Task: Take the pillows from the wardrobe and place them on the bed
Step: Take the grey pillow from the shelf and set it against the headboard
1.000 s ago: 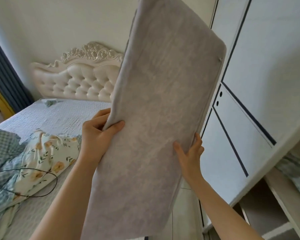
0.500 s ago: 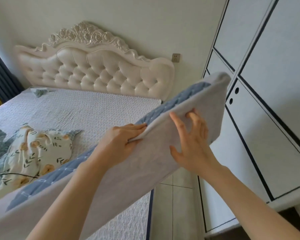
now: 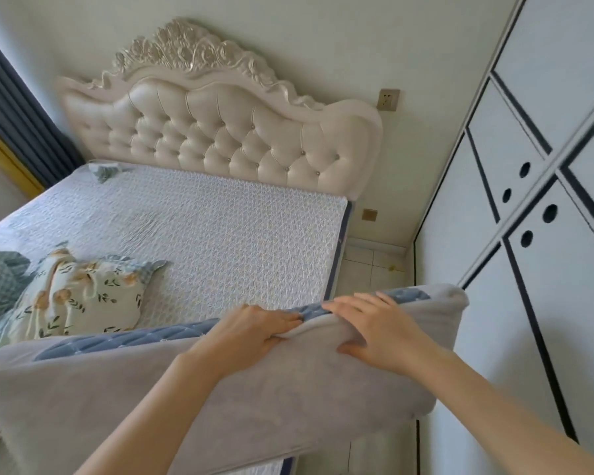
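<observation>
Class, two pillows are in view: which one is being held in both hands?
The long grey pillow with the blue quilted side, gripped by the left hand and right hand. The floral yellow-and-white pillow lies untouched on the bed.

text: none legible | labels: none | brands: none | numbers: none

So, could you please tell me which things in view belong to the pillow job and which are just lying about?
Part of the job:
- long grey pillow with blue quilted side, gripped by left hand and right hand
- bed with white quilted cover
- white wardrobe with black trim

Lying about:
- floral cushion
- checked blue-green blanket
- wall socket
</observation>
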Demonstrator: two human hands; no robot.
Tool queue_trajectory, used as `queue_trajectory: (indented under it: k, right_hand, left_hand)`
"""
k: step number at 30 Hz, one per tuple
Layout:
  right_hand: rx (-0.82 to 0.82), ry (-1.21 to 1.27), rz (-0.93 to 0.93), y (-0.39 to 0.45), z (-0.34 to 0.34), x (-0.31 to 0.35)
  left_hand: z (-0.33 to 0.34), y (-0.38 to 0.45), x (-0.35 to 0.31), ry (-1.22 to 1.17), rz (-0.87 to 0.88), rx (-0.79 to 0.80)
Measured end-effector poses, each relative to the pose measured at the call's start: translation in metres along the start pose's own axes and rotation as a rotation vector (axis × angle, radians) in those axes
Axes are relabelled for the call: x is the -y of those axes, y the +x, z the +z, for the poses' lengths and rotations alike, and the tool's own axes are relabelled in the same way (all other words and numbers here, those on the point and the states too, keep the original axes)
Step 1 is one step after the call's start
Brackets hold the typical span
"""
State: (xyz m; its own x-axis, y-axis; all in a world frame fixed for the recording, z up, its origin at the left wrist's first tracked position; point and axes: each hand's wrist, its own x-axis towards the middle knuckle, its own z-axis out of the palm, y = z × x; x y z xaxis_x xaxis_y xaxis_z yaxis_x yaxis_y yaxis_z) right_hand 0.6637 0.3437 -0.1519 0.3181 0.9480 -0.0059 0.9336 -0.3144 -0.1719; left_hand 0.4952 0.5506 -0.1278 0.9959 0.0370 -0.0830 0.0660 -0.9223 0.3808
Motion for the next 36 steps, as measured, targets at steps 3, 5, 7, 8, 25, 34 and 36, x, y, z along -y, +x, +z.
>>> queue_trajectory:
  k: [3, 5, 7, 8, 25, 34, 36]
  right_hand:
    - [-0.113, -0.049, -0.025, 0.022, 0.010, -0.035]
    - [-0.190, -0.080, -0.013, 0.037, 0.014, -0.055]
    - [-0.258, -0.104, 0.013, 0.054, 0.016, -0.072]
    - [-0.284, -0.121, 0.020, 0.063, 0.016, -0.080]
    - [-0.401, -0.190, 0.100, 0.284, 0.014, -0.234]
    - [-0.329, -0.124, 0.191, 0.399, 0.003, -0.301]
    - [-0.310, -0.101, 0.222, 0.427, 0.003, -0.316]
  left_hand:
    - [0.002, 0.037, 0.007, -0.007, 0.012, -0.065]
    - [0.008, 0.060, 0.018, 0.028, 0.007, -0.114]
    - [0.014, 0.082, 0.031, 0.106, -0.026, -0.172]
    - [0.016, 0.093, 0.037, 0.145, -0.036, -0.209]
    - [-0.013, 0.336, 0.192, -0.012, -0.039, -0.368]
    - [-0.054, 0.451, 0.267, 0.020, -0.013, -0.318]
    - [-0.061, 0.478, 0.286, 0.047, -0.009, -0.337]
